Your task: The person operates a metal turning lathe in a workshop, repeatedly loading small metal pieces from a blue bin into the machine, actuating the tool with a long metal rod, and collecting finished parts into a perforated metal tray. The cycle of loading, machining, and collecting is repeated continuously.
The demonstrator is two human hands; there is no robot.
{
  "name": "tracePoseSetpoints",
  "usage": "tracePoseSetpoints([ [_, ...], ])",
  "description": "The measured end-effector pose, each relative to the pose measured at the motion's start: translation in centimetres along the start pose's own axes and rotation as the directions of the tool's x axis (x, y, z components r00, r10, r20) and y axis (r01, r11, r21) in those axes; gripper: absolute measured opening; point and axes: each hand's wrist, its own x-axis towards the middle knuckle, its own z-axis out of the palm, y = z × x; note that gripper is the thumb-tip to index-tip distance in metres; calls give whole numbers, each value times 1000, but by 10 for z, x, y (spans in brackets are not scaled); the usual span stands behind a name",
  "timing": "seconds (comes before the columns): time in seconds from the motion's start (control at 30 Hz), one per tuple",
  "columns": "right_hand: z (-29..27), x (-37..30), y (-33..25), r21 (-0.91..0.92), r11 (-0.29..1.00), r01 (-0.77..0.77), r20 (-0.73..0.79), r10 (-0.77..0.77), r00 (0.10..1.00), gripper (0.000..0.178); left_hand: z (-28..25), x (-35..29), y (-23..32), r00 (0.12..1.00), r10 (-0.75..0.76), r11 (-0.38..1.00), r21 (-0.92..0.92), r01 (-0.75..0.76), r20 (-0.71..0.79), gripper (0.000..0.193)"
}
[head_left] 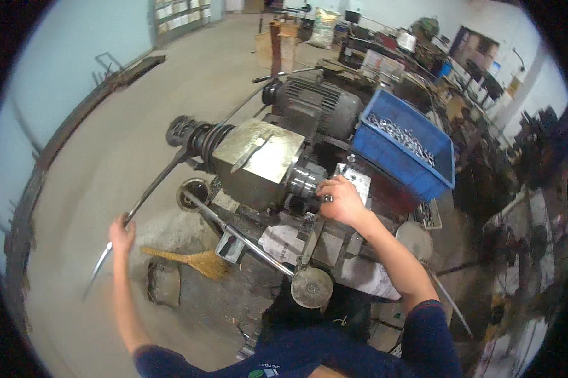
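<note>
My left hand [121,234] is wrapped round the outer part of a long dark lever [156,187], which slopes down from the back end of a lathe spindle. Below that hand a thin silvery length [97,271] sticks out; whether it belongs to the lever, I cannot tell. At the front of the machine, my right hand [342,200] has its fingers pinched together by the shiny round chuck [305,180]. What they hold, if anything, is hidden. Between the hands stands the boxy metal headstock [259,179], with a flat narrow tool [252,153] lying on top.
A blue crate [402,165] with many small metal parts stands beyond my right hand. Behind the headstock sits a ribbed motor [318,104]. A steel bar [243,238] slants toward a round disc [312,288] near me. A straw broom [202,261] lies on the floor.
</note>
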Motion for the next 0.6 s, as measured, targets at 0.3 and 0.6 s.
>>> tracePoseSetpoints([
  [0.3,-91,-167,18,-1,950,-311,-191,305,933,29,160,-110,171,568,126,968,23,-248,814,44],
  [0.6,-100,-404,93,-160,435,-886,-279,841,464,38,159,-78,157,573,211,889,89,-450,792,28],
])
